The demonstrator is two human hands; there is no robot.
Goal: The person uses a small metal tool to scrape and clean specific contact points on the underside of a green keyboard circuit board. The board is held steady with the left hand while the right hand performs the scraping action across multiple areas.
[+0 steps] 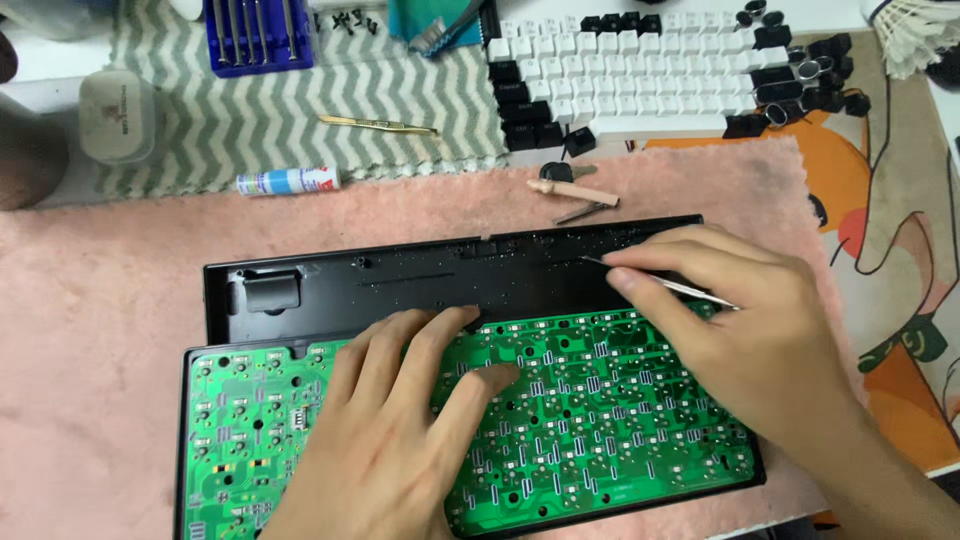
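A green keyboard circuit board lies face up in a black frame, leaning against the black keyboard case behind it. My left hand rests flat on the board's middle, fingers spread toward the case. My right hand pinches a thin metal tool, its tip pointing left at the case's upper right part.
Everything sits on a pink mat. Rows of white and black keycaps lie at the back right. A blue screwdriver set, brass tweezers, a small tube and a wooden-handled tool lie behind the case.
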